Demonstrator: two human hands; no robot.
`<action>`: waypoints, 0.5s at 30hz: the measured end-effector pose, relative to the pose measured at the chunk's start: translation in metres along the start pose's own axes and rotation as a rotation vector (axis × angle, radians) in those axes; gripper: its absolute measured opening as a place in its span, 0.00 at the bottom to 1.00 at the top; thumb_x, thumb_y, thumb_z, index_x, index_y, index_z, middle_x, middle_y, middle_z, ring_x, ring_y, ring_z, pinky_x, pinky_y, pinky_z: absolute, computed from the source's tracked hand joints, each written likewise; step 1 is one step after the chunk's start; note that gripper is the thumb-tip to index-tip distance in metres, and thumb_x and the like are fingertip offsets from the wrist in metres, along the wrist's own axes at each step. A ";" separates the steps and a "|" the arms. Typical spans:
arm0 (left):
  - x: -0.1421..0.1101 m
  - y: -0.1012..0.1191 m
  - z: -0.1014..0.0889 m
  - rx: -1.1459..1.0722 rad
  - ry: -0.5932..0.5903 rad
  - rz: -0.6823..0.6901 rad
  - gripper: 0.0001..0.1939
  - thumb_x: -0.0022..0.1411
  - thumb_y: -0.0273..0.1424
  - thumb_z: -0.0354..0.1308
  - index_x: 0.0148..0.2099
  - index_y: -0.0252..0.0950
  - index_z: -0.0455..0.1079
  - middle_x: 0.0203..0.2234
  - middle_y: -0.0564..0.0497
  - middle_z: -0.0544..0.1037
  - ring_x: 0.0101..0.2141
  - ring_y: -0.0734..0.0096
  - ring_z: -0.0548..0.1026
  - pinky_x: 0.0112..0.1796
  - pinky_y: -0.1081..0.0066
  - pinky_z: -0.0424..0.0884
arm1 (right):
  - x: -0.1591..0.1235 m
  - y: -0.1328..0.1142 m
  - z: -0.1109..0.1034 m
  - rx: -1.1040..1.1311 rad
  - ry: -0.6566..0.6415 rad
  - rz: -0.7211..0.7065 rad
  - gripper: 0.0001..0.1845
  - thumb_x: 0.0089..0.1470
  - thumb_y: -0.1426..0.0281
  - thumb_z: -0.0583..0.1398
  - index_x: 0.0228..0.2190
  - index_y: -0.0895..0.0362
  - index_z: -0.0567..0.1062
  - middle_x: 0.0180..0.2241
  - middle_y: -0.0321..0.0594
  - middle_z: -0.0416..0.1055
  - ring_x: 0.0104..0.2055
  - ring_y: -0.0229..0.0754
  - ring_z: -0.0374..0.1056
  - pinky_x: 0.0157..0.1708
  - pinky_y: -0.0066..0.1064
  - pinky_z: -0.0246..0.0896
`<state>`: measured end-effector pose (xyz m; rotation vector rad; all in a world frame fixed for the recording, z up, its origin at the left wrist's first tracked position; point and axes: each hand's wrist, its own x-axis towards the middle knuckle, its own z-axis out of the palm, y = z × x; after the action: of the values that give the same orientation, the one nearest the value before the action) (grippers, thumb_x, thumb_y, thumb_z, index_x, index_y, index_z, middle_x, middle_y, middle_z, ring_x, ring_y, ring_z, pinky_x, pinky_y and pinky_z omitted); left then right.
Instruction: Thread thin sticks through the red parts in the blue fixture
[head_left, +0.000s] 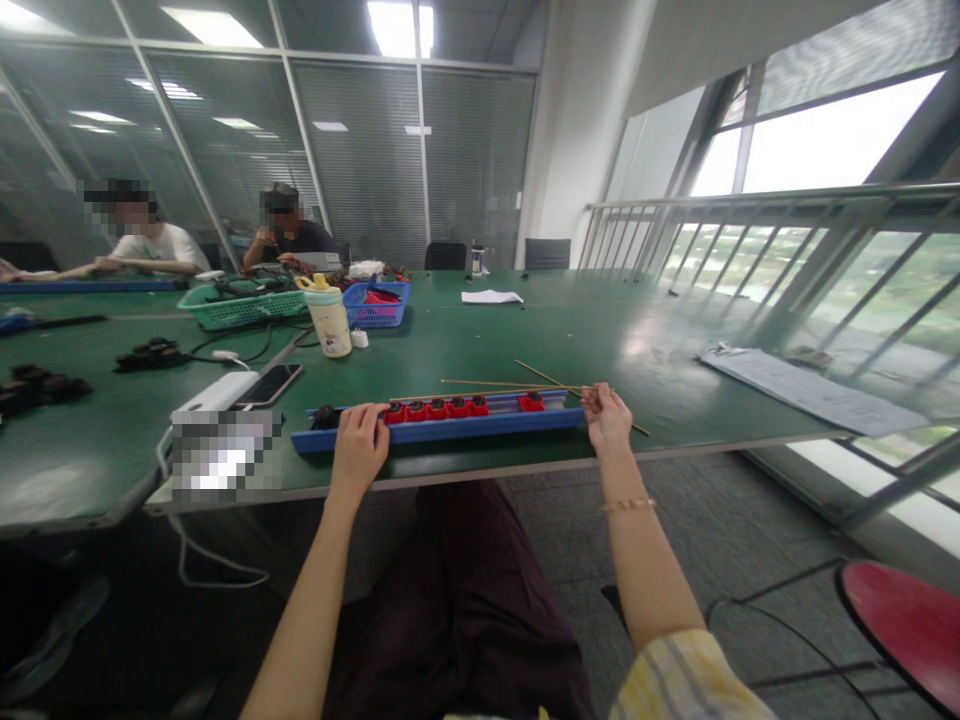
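A long blue tray (480, 427) lies along the near edge of the green table (525, 340). In it stand several small red parts (439, 407), one more red part (532, 402) further right, and a dark part (324, 416) at the left end. My left hand (360, 445) rests on the tray's left part, fingers curled over the red pieces. My right hand (604, 412) is at the tray's right end, pinching a thin wooden stick (495, 394) that runs along the tray. Two more sticks (525, 381) lie crossed behind it.
A phone (270, 384) and a white power bank (217, 392) lie left of the tray. Further back stand a cream bottle (330, 318), a green basket (240, 305) and a blue basket (379, 305). Two people sit at the far left. Papers (810, 392) lie right; a red stool (911, 625) stands beside me.
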<state>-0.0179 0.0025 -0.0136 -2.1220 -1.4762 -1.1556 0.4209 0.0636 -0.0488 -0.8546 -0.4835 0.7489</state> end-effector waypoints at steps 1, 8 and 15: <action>0.000 0.000 0.000 0.000 -0.001 0.000 0.16 0.65 0.29 0.45 0.51 0.37 0.69 0.43 0.43 0.73 0.47 0.56 0.68 0.53 0.56 0.65 | 0.001 -0.001 -0.001 0.028 0.024 -0.008 0.18 0.45 0.56 0.70 0.28 0.55 0.72 0.23 0.33 0.74 0.25 0.35 0.73 0.30 0.27 0.72; -0.001 -0.002 0.003 0.000 -0.001 -0.008 0.16 0.65 0.29 0.45 0.50 0.37 0.69 0.44 0.43 0.73 0.47 0.57 0.68 0.53 0.56 0.65 | 0.015 -0.017 -0.020 0.009 0.191 -0.220 0.20 0.49 0.51 0.65 0.28 0.53 0.67 0.24 0.33 0.73 0.29 0.37 0.74 0.31 0.29 0.72; 0.000 -0.002 0.002 0.007 0.006 0.000 0.15 0.66 0.29 0.45 0.50 0.38 0.69 0.44 0.43 0.73 0.47 0.56 0.68 0.52 0.57 0.66 | 0.025 -0.020 -0.042 -0.140 0.279 -0.321 0.20 0.47 0.53 0.66 0.27 0.56 0.69 0.21 0.34 0.73 0.24 0.38 0.72 0.25 0.28 0.69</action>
<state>-0.0190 0.0050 -0.0156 -2.1124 -1.4758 -1.1546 0.4725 0.0533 -0.0546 -0.9667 -0.4126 0.2977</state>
